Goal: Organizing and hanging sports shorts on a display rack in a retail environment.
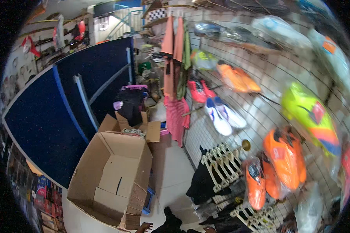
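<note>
At the bottom edge, my left hand (145, 226) shows beside the near corner of a large open cardboard box (121, 177), its fingers apart and holding nothing. My right hand (210, 229) is only partly visible at the bottom edge, left of plastic hangers (254, 217) and dark garments; its fingers are too cut off to read. The big box is bare inside and rests on something blue. Behind it stands a smaller open carton (153, 131) with light-coloured items in it. Black cloth (131, 106) hangs over a purple-rimmed container behind the carton.
A wire grid wall on the right holds plastic-wrapped orange shoes (284, 157), yellow-green shoes (309, 113) and white shoes (221, 116). White hangers (223, 166) carry black garments. Pink and green clothes (175, 116) hang farther back. Dark blue panels (40, 122) stand left; tiled floor (173, 169) shows between.
</note>
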Demonstrator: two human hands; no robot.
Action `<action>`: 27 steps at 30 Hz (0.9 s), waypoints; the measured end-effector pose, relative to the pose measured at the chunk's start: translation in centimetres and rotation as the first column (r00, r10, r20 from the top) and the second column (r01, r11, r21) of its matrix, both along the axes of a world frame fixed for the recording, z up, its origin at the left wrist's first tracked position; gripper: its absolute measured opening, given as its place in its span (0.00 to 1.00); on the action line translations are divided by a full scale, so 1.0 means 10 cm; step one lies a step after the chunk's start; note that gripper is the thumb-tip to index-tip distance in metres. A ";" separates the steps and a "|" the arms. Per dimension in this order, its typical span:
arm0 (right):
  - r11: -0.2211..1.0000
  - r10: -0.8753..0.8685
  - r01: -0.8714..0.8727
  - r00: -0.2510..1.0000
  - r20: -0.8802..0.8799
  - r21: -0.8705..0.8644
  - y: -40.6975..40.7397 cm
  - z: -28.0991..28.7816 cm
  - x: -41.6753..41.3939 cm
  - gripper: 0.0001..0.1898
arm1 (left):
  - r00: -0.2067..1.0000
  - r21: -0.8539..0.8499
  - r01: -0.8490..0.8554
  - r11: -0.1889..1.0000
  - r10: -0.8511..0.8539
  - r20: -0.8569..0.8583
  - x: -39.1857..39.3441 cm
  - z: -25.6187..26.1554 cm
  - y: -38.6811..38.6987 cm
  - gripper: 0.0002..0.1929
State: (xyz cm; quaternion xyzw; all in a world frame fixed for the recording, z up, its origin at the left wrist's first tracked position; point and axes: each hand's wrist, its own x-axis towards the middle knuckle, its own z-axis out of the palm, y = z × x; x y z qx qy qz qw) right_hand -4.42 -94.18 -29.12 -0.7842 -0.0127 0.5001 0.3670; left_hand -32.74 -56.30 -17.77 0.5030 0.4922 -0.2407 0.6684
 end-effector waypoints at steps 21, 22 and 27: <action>0.926 0.170 -0.210 0.974 0.151 0.314 4.71 1.53 2.40 0.23 | 0.806 -0.041 -0.376 0.926 0.348 0.479 3.09 2.02 2.55 0.20; 0.923 0.188 -0.226 0.971 0.149 0.310 4.98 1.57 2.53 0.23 | 0.800 -0.044 -0.393 0.919 0.365 0.477 3.25 2.09 2.72 0.20; 0.882 0.168 -0.232 0.968 0.186 0.410 6.31 1.97 2.95 0.16 | 0.639 0.413 -0.612 0.675 0.114 0.760 3.72 2.54 3.60 0.14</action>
